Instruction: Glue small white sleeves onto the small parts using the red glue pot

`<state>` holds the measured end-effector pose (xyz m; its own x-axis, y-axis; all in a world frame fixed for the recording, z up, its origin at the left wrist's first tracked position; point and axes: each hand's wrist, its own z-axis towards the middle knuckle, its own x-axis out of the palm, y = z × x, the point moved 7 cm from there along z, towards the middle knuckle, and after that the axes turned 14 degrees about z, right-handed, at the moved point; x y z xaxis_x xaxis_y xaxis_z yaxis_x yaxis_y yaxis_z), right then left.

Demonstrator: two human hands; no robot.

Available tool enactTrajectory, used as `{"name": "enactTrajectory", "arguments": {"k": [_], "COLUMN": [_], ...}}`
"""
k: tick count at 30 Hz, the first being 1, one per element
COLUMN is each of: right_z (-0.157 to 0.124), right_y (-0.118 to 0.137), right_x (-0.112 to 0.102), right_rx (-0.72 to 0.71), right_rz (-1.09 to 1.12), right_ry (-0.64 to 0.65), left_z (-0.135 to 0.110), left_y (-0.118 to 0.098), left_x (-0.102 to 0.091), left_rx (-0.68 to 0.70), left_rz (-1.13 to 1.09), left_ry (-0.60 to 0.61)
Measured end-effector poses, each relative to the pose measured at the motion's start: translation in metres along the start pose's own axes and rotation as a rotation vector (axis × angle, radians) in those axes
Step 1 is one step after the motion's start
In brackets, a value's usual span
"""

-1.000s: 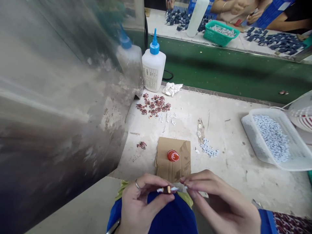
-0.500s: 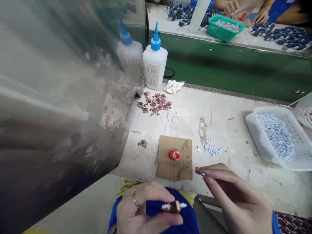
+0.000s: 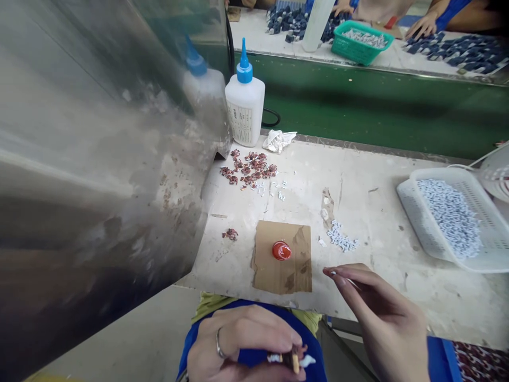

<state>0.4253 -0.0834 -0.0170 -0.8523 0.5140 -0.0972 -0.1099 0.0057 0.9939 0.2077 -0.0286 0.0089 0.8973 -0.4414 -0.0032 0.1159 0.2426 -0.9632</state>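
- I've got the left hand (image 3: pixel 234 345) at bottom centre, ringed, fingers closed on a small brown piece with white ends (image 3: pixel 289 362), above blue cloth (image 3: pixel 312 355)
- Right hand (image 3: pixel 377 313) at lower right, fingertips (image 3: pixel 336 272) pinched narrow on a thin white sliver (image 3: pixel 350 281), just right of a cardboard scrap (image 3: pixel 266 265) bearing a glossy red blob (image 3: pixel 281 250)
- Table (image 3: pixel 369 212) carries a blue-nozzled white squeeze bottle (image 3: pixel 245 109) at upper centre, reddish pieces (image 3: pixel 248 170) beside it, white basket (image 3: pixel 449 223) at right

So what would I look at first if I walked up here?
A big shiny metal panel fills the left side. A round red lump sits on cardboard in the middle of the bench, and a white basket full of tiny pale pieces sits on the right.
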Motion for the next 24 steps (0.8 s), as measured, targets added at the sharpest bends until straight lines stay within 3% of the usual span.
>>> {"name": "enactTrajectory", "arguments": {"k": [24], "right_z": [-0.0002], "right_y": [-0.0054], "right_x": [0.0], "right_rx": [0.031], "right_rz": [0.015], "right_ry": [-0.033], "left_z": [-0.0009], "left_y": [0.0026], "left_x": [0.0012], "left_rx": [0.021], "left_rz": [0.12], "left_ry": [0.024]}}
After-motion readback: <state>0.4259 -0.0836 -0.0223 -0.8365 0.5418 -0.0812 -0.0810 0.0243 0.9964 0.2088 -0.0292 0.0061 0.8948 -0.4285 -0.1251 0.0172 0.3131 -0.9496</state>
